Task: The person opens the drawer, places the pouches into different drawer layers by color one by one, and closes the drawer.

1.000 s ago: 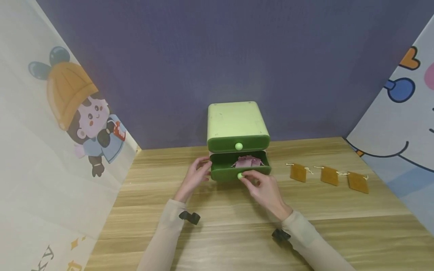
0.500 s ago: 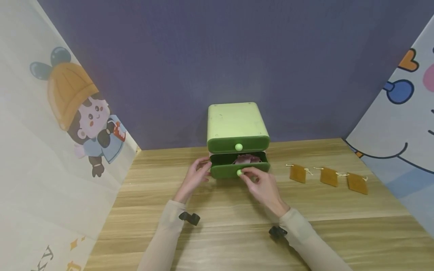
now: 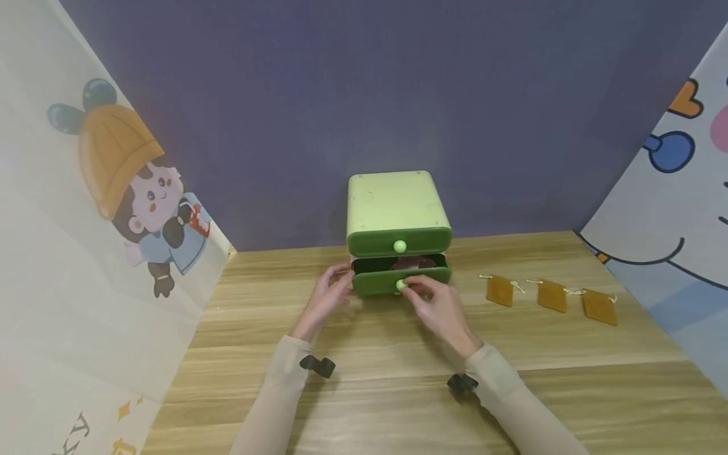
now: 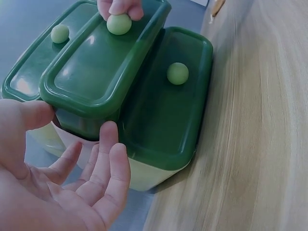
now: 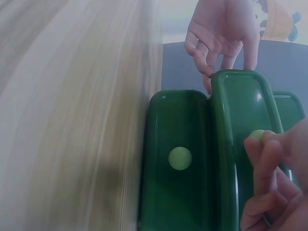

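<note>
My right hand [image 3: 442, 311] pinches the round knob [image 3: 400, 284], partly covering it, on the half-open, glossy green middle drawer [image 3: 372, 284]; my left hand [image 3: 326, 297], fingers spread, is at its side, contact unclear. Inside, pinkish fabric [image 3: 414, 262] is partly hidden. Beyond: smooth pale-green cabinet [image 3: 395, 202], wood-grained tabletop [image 3: 364, 392], flat brown pouches [image 3: 552, 297].

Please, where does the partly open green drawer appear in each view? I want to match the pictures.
Head: partly open drawer, below and slightly right of centre.
Left wrist: partly open drawer, upper left.
Right wrist: partly open drawer, right of centre.
Shared landmark: its light green knob, pinched by the right hand.
</note>
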The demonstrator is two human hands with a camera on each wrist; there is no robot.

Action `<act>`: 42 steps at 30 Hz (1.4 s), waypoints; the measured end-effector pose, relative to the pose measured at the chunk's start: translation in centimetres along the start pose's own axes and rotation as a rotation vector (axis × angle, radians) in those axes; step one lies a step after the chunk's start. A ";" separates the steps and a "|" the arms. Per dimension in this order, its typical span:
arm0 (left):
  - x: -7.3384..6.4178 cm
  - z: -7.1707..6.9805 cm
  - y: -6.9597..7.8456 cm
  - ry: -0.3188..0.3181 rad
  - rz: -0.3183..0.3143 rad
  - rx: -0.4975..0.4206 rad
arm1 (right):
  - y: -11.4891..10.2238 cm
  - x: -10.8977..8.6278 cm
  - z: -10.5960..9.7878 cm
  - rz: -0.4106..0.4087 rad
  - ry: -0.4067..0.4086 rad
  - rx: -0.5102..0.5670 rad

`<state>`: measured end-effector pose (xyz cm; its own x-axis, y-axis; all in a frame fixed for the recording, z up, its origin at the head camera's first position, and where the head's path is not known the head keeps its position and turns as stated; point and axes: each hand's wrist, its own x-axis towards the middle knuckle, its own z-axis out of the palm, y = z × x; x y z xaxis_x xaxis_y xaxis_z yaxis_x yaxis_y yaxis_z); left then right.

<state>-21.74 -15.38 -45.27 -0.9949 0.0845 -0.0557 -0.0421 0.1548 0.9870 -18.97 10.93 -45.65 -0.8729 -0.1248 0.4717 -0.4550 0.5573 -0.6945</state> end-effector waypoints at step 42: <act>-0.2 0.4 0.4 0.036 0.023 0.053 | 0.6 2.0 1.1 0.142 0.044 0.099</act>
<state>-21.57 -14.92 -44.92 -0.9982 0.0535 -0.0263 -0.0148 0.2049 0.9787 -21.19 10.15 -45.71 -0.9221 -0.0132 0.3867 -0.3444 0.4832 -0.8049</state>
